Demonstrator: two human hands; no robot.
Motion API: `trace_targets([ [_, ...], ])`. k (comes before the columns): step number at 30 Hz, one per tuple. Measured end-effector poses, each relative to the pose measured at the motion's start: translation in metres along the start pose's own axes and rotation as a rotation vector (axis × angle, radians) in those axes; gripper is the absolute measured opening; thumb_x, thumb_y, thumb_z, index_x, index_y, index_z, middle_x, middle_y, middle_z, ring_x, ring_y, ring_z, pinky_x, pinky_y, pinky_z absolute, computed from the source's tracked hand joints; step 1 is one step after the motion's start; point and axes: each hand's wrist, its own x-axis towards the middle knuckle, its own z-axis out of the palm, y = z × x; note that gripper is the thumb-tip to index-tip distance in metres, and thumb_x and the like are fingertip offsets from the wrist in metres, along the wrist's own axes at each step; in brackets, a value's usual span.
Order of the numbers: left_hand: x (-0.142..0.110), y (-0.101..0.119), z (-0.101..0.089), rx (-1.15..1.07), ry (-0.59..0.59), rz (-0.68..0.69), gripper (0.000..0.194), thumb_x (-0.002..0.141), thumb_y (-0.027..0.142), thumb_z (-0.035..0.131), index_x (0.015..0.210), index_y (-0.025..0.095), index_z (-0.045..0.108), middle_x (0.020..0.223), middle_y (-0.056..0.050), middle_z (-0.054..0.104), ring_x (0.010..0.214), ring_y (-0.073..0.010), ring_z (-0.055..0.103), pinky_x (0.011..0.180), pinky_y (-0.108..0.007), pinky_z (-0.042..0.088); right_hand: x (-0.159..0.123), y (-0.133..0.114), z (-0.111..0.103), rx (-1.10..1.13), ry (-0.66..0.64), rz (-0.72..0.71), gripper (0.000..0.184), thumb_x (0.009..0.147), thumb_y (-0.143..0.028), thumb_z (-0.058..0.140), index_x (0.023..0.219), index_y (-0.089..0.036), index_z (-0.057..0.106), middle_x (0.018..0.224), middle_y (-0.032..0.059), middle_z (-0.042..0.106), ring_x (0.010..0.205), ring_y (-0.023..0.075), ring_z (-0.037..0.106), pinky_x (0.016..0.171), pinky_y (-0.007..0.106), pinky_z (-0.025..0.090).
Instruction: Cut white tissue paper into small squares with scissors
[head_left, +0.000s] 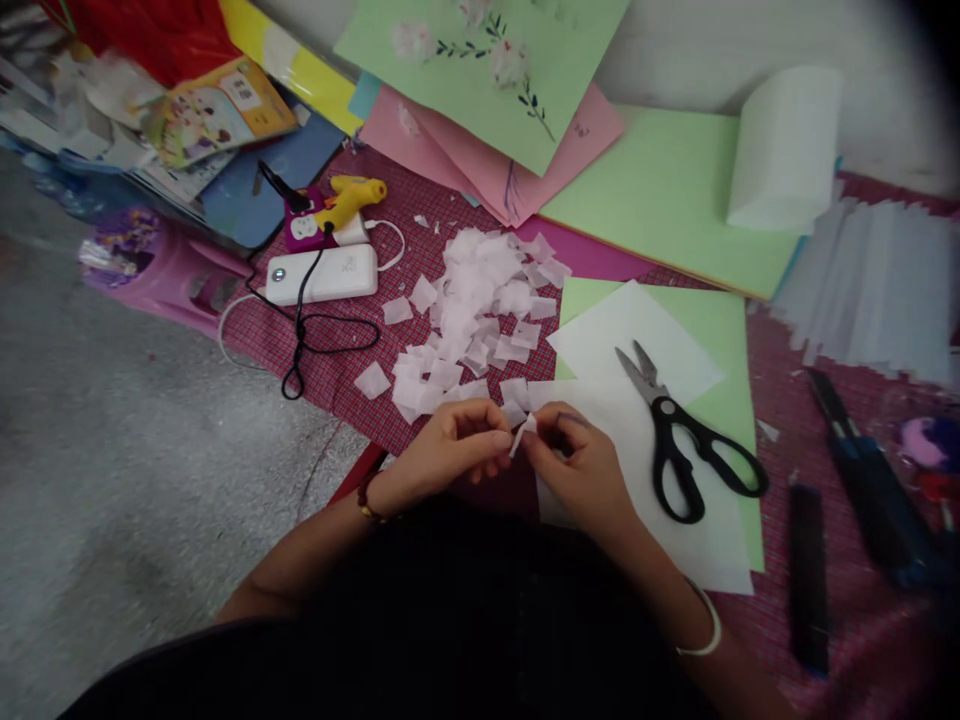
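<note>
A small twisted piece of white tissue paper [523, 434] is pinched between the thumb and fingers of my right hand [583, 462]. Curled in from the other side, my left hand [459, 447] has its thumb and forefinger together right at the paper's edge; whether they grip it is hard to see. Just beyond both hands lies a loose heap of small square tissue pieces [480, 290]. To the right of my right hand, black-handled scissors [675, 430] rest with blades slightly apart on white paper sheets [637, 345].
At the left are a white power bank [322, 274], a yellow glue gun [349, 202] and a looped black cable. Green card [675, 190] and a white paper roll [786, 150] stand behind. A blue-handled cutter [877, 500] and tissue strips [877, 280] lie right.
</note>
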Motion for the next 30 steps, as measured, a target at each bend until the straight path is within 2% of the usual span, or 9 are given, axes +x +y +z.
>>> trace_targets([
  [6,0.003,0.000,0.000,0.011,-0.070,-0.134,0.018,0.080,0.030,0.060,0.075,0.014,0.056,0.065,0.001,0.060,0.050,-0.0064,0.055,0.047,-0.018,0.045,-0.003,0.001,-0.003,-0.177,-0.039,-0.095,0.011,0.079,-0.009,0.054,0.076,-0.019,0.059,0.072,0.0001,0.058,0.064,0.0139,0.054,0.059,0.026,0.042],
  [10,0.004,0.002,0.000,0.071,-0.075,-0.124,0.020,0.082,0.033,0.056,0.074,0.014,0.057,0.066,0.000,0.061,0.051,-0.0069,0.055,0.048,-0.018,0.044,-0.003,-0.002,-0.005,-0.255,-0.043,-0.081,0.012,0.075,-0.007,0.053,0.073,-0.018,0.058,0.069,-0.0002,0.055,0.060,0.0137,0.052,0.057,0.026,0.040],
  [14,0.005,0.003,-0.001,0.142,-0.025,-0.091,0.020,0.080,0.031,0.059,0.071,0.014,0.055,0.060,0.004,0.053,0.051,-0.0047,0.050,0.049,-0.016,0.039,-0.002,-0.006,-0.007,-0.296,-0.062,-0.085,0.012,0.073,-0.007,0.052,0.073,-0.017,0.058,0.069,0.0000,0.055,0.060,0.0141,0.052,0.056,0.027,0.040],
  [19,0.008,-0.006,-0.003,0.081,-0.027,-0.163,0.019,0.079,0.030,0.060,0.070,0.015,0.055,0.057,0.006,0.053,0.047,-0.0036,0.048,0.046,-0.014,0.035,-0.002,-0.002,-0.006,-0.313,-0.053,-0.115,0.011,0.075,-0.007,0.053,0.075,-0.018,0.056,0.070,0.0001,0.056,0.062,0.0147,0.054,0.059,0.028,0.042],
  [22,0.009,-0.011,-0.003,0.053,0.013,-0.177,0.021,0.080,0.033,0.062,0.071,0.015,0.057,0.056,0.004,0.057,0.044,-0.0039,0.047,0.041,-0.014,0.032,-0.002,0.001,-0.006,-0.308,0.073,-0.164,0.012,0.078,-0.009,0.055,0.085,-0.018,0.058,0.077,0.0019,0.057,0.066,0.0157,0.054,0.062,0.029,0.045],
  [25,0.008,-0.008,0.000,0.078,0.120,-0.122,0.023,0.081,0.034,0.062,0.070,0.013,0.060,0.060,0.002,0.061,0.044,-0.0039,0.050,0.044,-0.014,0.037,-0.003,0.000,-0.006,-0.280,0.223,-0.284,0.015,0.079,-0.008,0.057,0.089,-0.019,0.057,0.079,0.0024,0.056,0.071,0.0169,0.054,0.065,0.030,0.046],
  [27,0.007,-0.004,0.002,0.115,0.158,-0.093,0.023,0.082,0.032,0.062,0.070,0.012,0.062,0.059,0.001,0.062,0.047,-0.0044,0.053,0.048,-0.015,0.041,-0.004,-0.001,-0.006,-0.249,0.174,-0.346,0.015,0.081,-0.006,0.055,0.086,-0.020,0.057,0.078,0.0021,0.057,0.074,0.0173,0.056,0.067,0.031,0.047],
  [30,0.005,-0.001,0.005,0.123,0.131,-0.086,0.022,0.083,0.029,0.060,0.070,0.012,0.063,0.059,0.000,0.063,0.050,-0.0058,0.057,0.052,-0.015,0.045,-0.004,0.000,-0.005,-0.207,0.049,-0.342,0.017,0.082,-0.004,0.055,0.087,-0.020,0.060,0.080,0.0028,0.059,0.078,0.0176,0.058,0.071,0.031,0.048],
])
